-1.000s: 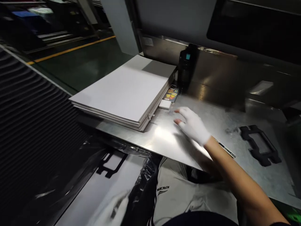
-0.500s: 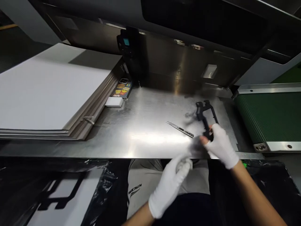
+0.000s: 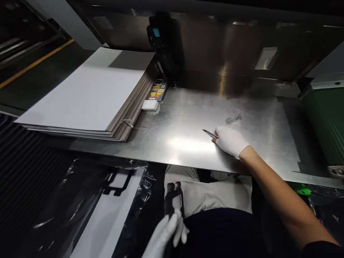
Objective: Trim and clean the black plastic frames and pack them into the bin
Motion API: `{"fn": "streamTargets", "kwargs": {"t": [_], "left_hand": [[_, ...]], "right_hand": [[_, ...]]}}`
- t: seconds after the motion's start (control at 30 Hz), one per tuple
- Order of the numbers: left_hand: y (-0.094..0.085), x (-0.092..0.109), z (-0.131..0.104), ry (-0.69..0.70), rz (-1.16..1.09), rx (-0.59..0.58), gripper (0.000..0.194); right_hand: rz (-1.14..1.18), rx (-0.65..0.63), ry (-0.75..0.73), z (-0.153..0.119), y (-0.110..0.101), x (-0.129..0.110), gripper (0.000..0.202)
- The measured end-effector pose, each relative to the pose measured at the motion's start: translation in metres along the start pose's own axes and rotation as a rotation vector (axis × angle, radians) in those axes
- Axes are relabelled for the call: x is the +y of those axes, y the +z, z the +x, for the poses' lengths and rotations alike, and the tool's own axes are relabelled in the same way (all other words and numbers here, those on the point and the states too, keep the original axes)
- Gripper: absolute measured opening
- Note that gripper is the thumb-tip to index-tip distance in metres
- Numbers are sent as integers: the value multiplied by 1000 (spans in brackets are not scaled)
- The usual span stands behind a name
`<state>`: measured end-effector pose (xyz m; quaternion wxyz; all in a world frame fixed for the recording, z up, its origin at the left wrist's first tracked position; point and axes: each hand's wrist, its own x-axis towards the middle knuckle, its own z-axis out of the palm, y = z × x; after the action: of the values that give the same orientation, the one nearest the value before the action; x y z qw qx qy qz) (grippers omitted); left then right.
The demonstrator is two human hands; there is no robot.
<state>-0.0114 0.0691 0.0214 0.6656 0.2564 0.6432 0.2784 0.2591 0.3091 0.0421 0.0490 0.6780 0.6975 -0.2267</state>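
Over the metal table [image 3: 188,118], my right hand [image 3: 231,141] in a white glove pinches a slim snap-off utility knife [image 3: 209,133], its blade end pointing left. My left hand [image 3: 169,229], gloved too, is low in front of my lap and holds a black plastic frame [image 3: 169,200] with two prongs at its upper end. The lower part of this frame is hidden by the fingers. To the left, a similar black frame [image 3: 119,190] lies on a white sheet [image 3: 107,215] within black plastic film.
A tall stack of white sheets [image 3: 88,93] covers the table's left side. Beside it are a phone in a colourful case [image 3: 158,91] and a small white block [image 3: 149,105]. A green conveyor belt [image 3: 328,125] borders the right; a metal panel [image 3: 204,53] rises behind.
The black frame has passed from my right hand to my left, which has moved down and left. My right hand has picked up the utility knife from the table. The view has shifted.
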Motion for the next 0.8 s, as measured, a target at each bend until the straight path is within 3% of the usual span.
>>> {"fn": "streamTargets", "kwargs": {"t": [0.1, 0.17, 0.2, 0.27, 0.33, 0.4, 0.47, 0.53, 0.8], "left_hand": [[4, -20, 9, -37, -62, -91, 71], [3, -29, 15, -43, 20, -132, 73], [2, -32, 18, -48, 100, -146, 64], [-2, -35, 23, -47, 255, -135, 42], [-6, -35, 26, -29, 324, -131, 28], [-8, -35, 28, -1, 325, -166, 21], [-6, -36, 29, 20, 338, -209, 13], [-2, -39, 29, 33, 352, -219, 9], [12, -52, 30, 73, 306, -220, 7]], "right_hand": [[118, -28, -14, -27, -9, 18, 22], [354, -56, -12, -68, -5, 26, 36], [479, -103, -29, -92, 2, 27, 44], [687, -337, -147, -138, 28, 19, 55], [807, -550, -270, -176, 67, -1, 65], [772, -544, -245, -197, 110, -27, 67], [638, -471, -180, -203, 144, -51, 60], [501, -462, -159, -199, 159, -65, 51], [289, -557, -143, -196, 148, -65, 42]]}}
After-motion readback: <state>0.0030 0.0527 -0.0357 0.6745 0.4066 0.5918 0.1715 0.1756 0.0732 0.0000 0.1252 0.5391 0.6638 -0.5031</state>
